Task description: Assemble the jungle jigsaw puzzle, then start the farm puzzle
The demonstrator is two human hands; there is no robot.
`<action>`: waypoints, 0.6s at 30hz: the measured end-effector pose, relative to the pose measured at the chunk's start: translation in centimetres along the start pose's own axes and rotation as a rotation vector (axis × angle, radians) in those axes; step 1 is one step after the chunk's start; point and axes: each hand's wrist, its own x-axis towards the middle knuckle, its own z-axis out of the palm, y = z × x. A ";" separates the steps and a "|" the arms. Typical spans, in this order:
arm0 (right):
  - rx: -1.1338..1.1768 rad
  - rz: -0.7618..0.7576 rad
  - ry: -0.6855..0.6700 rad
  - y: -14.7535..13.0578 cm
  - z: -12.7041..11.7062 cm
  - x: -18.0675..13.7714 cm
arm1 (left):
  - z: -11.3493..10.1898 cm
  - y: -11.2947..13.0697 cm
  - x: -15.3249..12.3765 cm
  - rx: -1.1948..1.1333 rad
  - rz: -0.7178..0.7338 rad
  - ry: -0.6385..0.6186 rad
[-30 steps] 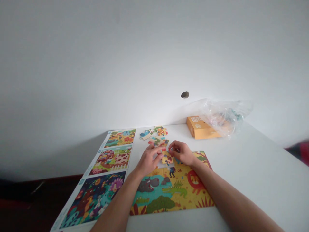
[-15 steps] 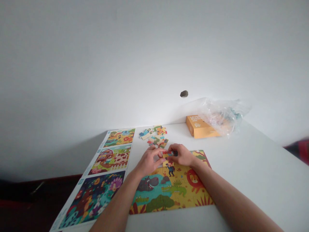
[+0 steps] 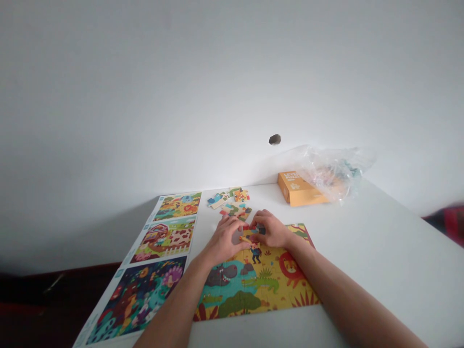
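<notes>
A jigsaw puzzle with a hippo, crocodiles and a lion lies partly assembled on the white table. At its far edge, above the small figure in blue, both hands are on a yellow puzzle piece with red at its top. My left hand curls in from the left, thumb on the near side and fingertips on the far side. From the right, my right hand pinches the piece, its fingers bent and partly hiding it. Just beyond the hands lie loose puzzle pieces.
Along the left edge lies a sheet with three printed pictures. More loose pieces lie near the wall. At the back right stands an orange puzzle box, with a clear plastic bag holding pieces over it. The wall has a hole.
My left thumb has moved down, widening the gap to its fingers. The yellow piece between my hands looks more tilted. My right hand stays nearly in place.
</notes>
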 end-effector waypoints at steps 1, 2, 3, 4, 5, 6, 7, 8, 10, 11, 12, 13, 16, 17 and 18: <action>-0.022 -0.009 -0.005 0.0 0.0 0.0 | 0.1 -0.1 0.0 0.010 0.003 -0.002; -0.041 -0.015 -0.012 0.1 -0.1 0.0 | 0.2 -0.2 0.0 0.017 0.003 -0.007; -0.056 -0.019 -0.018 0.1 -0.1 0.0 | 0.3 -0.4 0.0 0.023 0.001 -0.011; -0.069 -0.022 -0.025 0.1 -0.2 0.0 | 0.4 -0.6 0.0 0.027 -0.003 -0.019; -0.079 -0.025 -0.031 0.1 -0.2 -0.1 | 0.5 -0.7 -0.1 0.033 -0.007 -0.027; -0.086 -0.027 -0.034 0.0 -0.3 -0.1 | 0.6 -0.9 -0.1 0.039 -0.012 -0.033; -0.091 -0.028 -0.034 -0.1 -0.3 -0.1 | 0.6 -1.0 -0.2 0.045 -0.016 -0.038; -0.095 -0.026 -0.033 -0.1 -0.4 -0.1 | 0.7 -1.1 -0.2 0.050 -0.018 -0.043; -0.099 -0.019 -0.033 -0.2 -0.6 -0.1 | 0.7 -1.2 -0.3 0.057 -0.020 -0.046; -0.102 -0.014 -0.037 -0.2 -0.7 -0.2 | 0.7 -1.3 -0.3 0.057 -0.020 -0.047; -0.104 -0.011 -0.047 -0.2 -0.7 -0.2 | 0.7 -1.3 -0.3 0.055 -0.020 -0.048; -0.105 -0.008 -0.058 -0.2 -0.8 -0.2 | 0.7 -1.2 -0.3 0.053 -0.020 -0.049; -0.106 -0.004 -0.090 -0.2 -0.9 -0.2 | 0.6 -1.1 -0.3 0.050 -0.026 -0.049; -0.106 -0.005 -0.098 -0.1 -0.9 -0.2 | 0.6 -1.1 -0.3 0.051 -0.029 -0.048; -0.105 -0.006 -0.107 -0.1 -0.9 -0.2 | 0.6 -1.1 -0.2 0.053 -0.031 -0.047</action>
